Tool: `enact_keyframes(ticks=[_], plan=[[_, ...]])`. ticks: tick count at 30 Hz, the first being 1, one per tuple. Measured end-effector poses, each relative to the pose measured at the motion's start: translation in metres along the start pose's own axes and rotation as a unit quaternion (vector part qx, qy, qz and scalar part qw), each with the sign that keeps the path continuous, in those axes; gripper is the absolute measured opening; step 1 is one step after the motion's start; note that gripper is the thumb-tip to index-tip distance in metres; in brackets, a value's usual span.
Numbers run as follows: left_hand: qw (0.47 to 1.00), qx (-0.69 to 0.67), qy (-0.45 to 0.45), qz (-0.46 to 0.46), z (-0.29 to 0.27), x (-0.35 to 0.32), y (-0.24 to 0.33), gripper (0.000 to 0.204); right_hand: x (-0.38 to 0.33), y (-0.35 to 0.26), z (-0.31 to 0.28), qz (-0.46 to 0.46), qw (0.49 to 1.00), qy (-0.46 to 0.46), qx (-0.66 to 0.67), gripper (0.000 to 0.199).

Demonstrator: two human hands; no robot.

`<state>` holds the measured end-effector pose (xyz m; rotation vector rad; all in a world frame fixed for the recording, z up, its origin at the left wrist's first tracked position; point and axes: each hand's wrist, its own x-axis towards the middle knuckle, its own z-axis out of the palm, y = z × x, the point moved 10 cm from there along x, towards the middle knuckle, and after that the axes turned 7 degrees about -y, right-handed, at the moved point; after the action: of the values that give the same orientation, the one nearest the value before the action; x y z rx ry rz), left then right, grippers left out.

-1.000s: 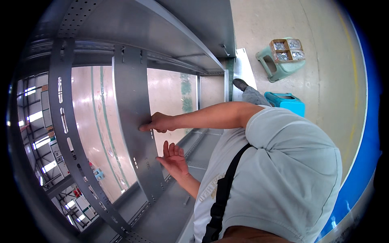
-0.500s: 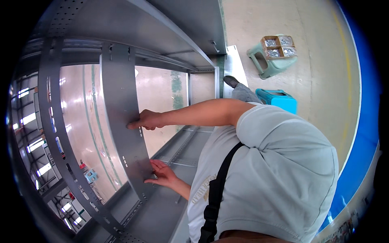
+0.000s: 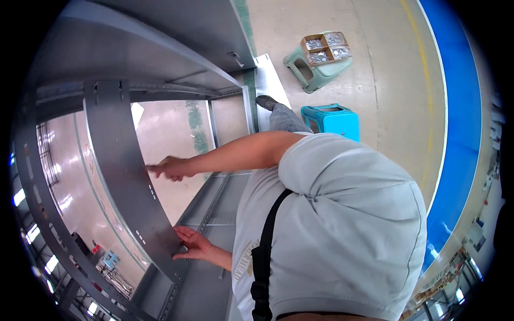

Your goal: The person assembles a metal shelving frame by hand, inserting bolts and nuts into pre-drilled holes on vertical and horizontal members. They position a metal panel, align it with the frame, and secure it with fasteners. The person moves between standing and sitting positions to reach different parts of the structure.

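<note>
Grey sheet metal fills the left half of the view: a long, flat steel panel with small slots along it stands nearly upright inside an open metal shelving frame, curving in the wide lens. A person in a pale grey short-sleeved shirt with a black strap across the chest leans toward it, seen from above. One hand, at the end of a bare arm stretched across the middle of the picture, presses against the right edge of the panel about halfway up, fingers loosely curled with the tips touching the metal; whether it grips the edge cannot be told. The other hand is lower down, near the panel's bottom end, with fingers spread open and flat, the tips resting on the metal where it meets the shelf floor. Which hand is left and which is right is not clear from this angle. Beyond the frame lies a polished concrete floor with a blue painted stripe. A bright blue plastic stool stands just behind the person, and farther off a pale green stool carries a cardboard box of small bagged metal parts.
</note>
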<state>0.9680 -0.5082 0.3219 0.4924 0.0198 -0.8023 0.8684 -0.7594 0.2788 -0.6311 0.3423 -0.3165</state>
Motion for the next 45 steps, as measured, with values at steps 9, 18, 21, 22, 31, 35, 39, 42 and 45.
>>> enact_keyframes(ticks=[9,18,21,22,31,35,39,42,45], plan=[[0.999,0.042,-0.025,0.015,0.008,0.007,0.005,0.086,-0.056,-0.002,-0.106,0.036,0.995,0.061,0.064,0.052],[0.996,0.059,0.031,0.051,0.01,0.003,-0.001,0.087,-0.098,-0.104,-0.128,-0.103,0.977,0.035,0.183,0.031],[0.998,0.055,0.008,0.043,0.01,0.009,0.0,0.087,-0.108,-0.146,-0.094,-0.152,0.968,-0.038,0.197,0.036],[0.998,0.054,-0.003,0.04,0.008,0.011,0.001,0.086,-0.111,-0.155,-0.085,-0.165,0.964,-0.06,0.198,0.039],[0.999,0.026,-0.037,0.013,0.005,0.012,-0.003,0.085,-0.126,-0.17,-0.063,-0.18,0.963,-0.081,0.185,0.048],[0.999,0.035,-0.017,0.027,0.009,0.013,-0.009,0.086,-0.126,-0.171,-0.062,-0.185,0.961,-0.069,0.196,0.048],[0.998,0.053,0.001,0.025,-0.007,0.013,-0.004,0.076,-0.123,-0.174,-0.068,-0.2,0.962,-0.046,0.182,0.046],[0.997,0.068,-0.029,0.014,-0.007,0.017,-0.005,0.061,-0.116,-0.18,-0.072,-0.215,0.963,-0.018,0.162,0.041],[0.994,0.103,-0.037,0.026,0.002,0.009,-0.005,0.045,-0.101,-0.175,-0.087,-0.219,0.961,0.038,0.165,0.034]])
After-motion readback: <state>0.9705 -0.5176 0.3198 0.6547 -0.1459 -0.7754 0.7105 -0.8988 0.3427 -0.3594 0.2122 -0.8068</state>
